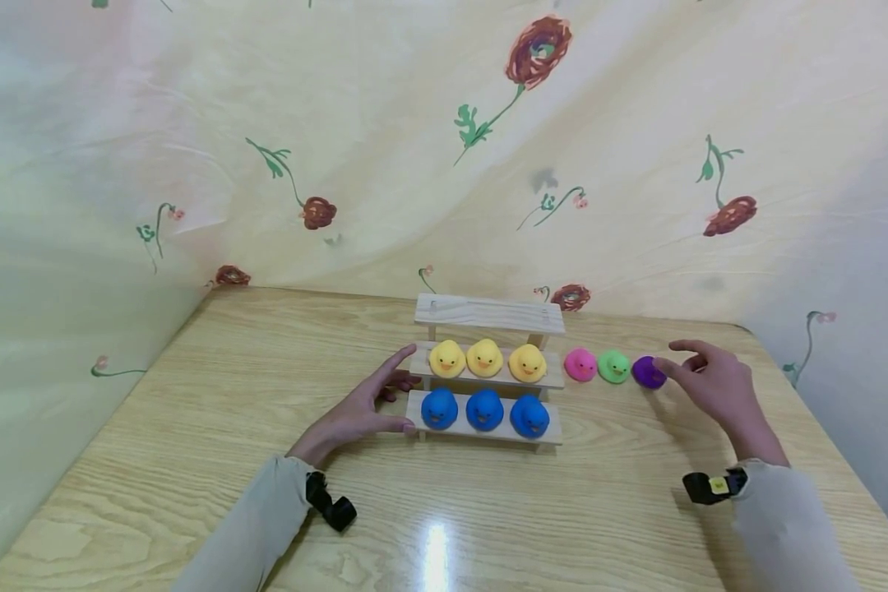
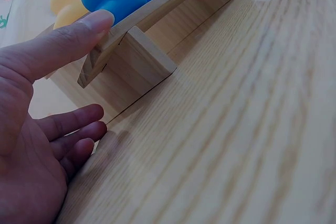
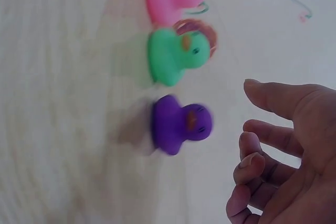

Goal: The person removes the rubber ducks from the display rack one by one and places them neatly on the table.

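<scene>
Purple duck [image 1: 644, 374], on the counter [image 1: 548, 518] beyond the green duck [image 1: 613, 367], looks light and squeezable; best pinched round its body. Right hand [image 1: 719, 390] is parted, holding nothing; left hand [image 1: 355, 415] spreads wide, thumb touching the wooden shelf [image 1: 488, 313].

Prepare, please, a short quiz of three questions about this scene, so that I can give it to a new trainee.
1. How many yellow ducks sit on the middle shelf of the wooden rack?
2. True or false: the right hand is holding the green duck.
3. Which duck is nearest to the right hand? A) pink B) purple C) green

Key:
1. Three.
2. False; its fingers hold nothing.
3. B, the purple duck.
</scene>
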